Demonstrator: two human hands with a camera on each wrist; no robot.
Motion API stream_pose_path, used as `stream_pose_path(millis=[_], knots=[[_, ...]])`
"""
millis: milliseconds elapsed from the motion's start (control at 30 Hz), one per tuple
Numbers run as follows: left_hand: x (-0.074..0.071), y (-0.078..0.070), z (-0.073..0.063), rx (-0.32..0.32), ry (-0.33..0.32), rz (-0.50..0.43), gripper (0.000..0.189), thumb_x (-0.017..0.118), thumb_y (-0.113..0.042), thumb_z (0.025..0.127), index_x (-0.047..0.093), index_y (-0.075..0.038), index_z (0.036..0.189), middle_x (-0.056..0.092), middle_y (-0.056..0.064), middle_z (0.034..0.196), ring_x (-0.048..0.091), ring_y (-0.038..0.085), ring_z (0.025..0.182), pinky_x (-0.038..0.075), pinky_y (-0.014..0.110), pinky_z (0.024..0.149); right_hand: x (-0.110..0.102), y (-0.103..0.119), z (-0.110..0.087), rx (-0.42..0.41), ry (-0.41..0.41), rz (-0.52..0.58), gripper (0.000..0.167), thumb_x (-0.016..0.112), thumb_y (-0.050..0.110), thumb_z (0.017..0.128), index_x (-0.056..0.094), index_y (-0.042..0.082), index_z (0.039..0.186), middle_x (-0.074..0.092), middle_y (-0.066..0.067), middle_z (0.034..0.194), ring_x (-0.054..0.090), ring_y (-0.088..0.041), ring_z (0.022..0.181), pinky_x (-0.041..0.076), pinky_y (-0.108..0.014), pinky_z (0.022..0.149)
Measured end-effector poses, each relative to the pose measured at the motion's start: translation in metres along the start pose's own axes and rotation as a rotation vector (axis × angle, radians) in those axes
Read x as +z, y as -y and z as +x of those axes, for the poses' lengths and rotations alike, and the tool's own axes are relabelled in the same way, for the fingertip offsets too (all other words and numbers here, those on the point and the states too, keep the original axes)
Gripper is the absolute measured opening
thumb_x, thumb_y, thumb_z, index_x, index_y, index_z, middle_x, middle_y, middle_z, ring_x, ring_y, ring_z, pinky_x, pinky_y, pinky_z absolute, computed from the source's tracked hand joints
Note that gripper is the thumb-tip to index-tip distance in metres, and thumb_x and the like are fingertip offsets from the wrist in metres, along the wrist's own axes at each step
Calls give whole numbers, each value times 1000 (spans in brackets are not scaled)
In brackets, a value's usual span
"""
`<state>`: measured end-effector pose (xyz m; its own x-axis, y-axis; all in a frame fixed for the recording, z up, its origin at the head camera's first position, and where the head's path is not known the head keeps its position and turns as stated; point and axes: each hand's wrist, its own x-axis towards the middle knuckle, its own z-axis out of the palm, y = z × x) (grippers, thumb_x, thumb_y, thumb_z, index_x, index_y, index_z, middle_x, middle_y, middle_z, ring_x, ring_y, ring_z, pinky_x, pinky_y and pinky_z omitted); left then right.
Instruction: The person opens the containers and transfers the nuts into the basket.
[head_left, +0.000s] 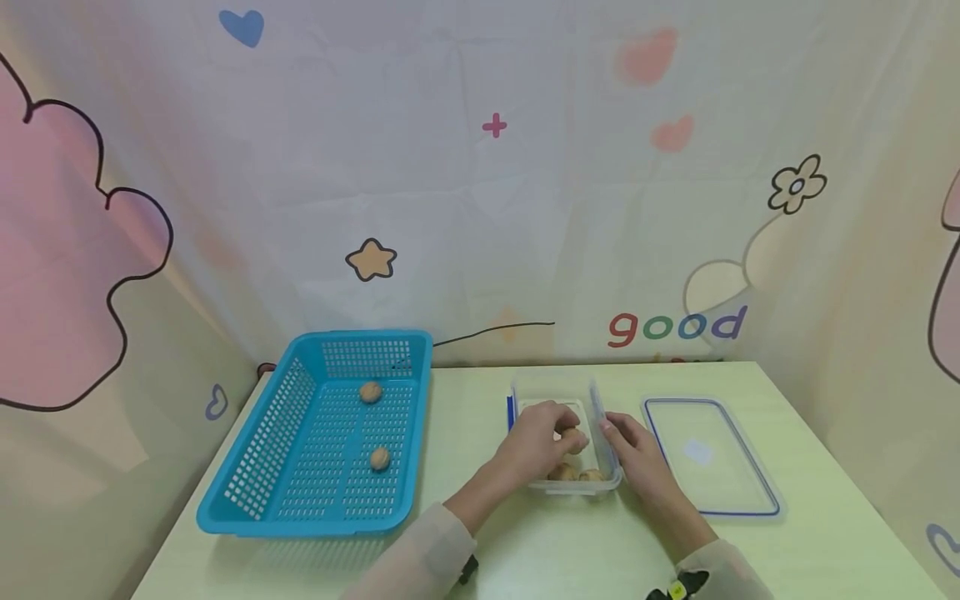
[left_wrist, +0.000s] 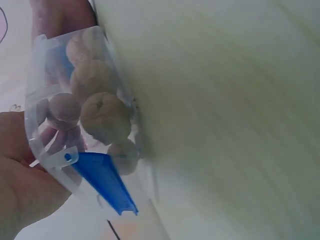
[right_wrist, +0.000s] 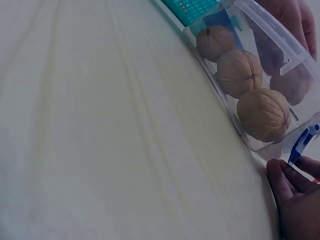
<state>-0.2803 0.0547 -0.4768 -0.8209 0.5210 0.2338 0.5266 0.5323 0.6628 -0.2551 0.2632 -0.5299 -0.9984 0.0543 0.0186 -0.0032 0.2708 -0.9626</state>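
Observation:
A clear plastic food box (head_left: 573,489) with blue latches stands on the table, several walnuts (left_wrist: 105,117) along its near end. Reaching in from the left, my left hand (head_left: 534,437) pinches a walnut (head_left: 574,437) inside the box, above the others. My right hand (head_left: 639,454) holds the box's right side, its fingertips beside a blue latch (right_wrist: 303,144) in the right wrist view. Through the clear wall, the left wrist view shows the held walnut (left_wrist: 64,110) with fingers under it. Part of the left hand's grip is hidden behind the box wall.
On the left stands a blue plastic basket (head_left: 416,467) with two walnuts (head_left: 371,392) lying apart in it. A clear lid with a blue seal (head_left: 738,467) lies flat to the right of the box. A printed cloth (head_left: 480,208) hangs behind the table (head_left: 540,550).

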Motion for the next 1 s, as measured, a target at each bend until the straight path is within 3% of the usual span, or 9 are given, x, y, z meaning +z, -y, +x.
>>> stream_pose_path(millis=[233, 400, 567, 733, 1000], knots=[[-20, -23, -10, 70, -37, 57, 29, 76, -31, 100, 76, -10, 120, 73, -6, 110, 68, 3, 97, 55, 17, 82, -1, 0, -1, -11, 5, -3, 58, 49, 42, 114, 49, -1, 152, 56, -25, 150, 54, -34, 134, 49, -34, 103], [-45, -44, -23, 110, -59, 58, 29, 78, -31, 99, 75, -12, 121, 72, -5, 113, 69, 2, 97, 56, 15, 79, -1, 2, -2, -20, 9, -4, 58, 49, 43, 113, 49, -1, 152, 55, -24, 150, 54, -34, 134, 49, -27, 99], [-73, -55, -34, 172, -79, 22, 26, 78, -28, 99, 75, -11, 119, 71, -4, 114, 68, 2, 98, 58, 19, 86, -1, 3, -2, -20, 18, -4, 58, 49, 41, 114, 47, -2, 153, 54, -25, 152, 53, -36, 136, 49, -28, 101], [-102, -57, -46, 141, -86, 54, 29, 79, -26, 99, 75, -9, 121, 71, -2, 113, 68, 9, 98, 57, 21, 88, -1, 3, -2, -1, 19, -3, 60, 49, 41, 114, 45, -2, 155, 50, -25, 155, 49, -37, 141, 46, -40, 111], [-138, -36, -65, 82, -177, 83, 26, 81, -25, 97, 75, -12, 118, 75, -4, 109, 70, 13, 99, 60, 32, 89, -2, 2, -1, 11, 23, -3, 61, 49, 43, 113, 45, -1, 155, 50, -25, 156, 48, -37, 143, 45, -43, 113]])
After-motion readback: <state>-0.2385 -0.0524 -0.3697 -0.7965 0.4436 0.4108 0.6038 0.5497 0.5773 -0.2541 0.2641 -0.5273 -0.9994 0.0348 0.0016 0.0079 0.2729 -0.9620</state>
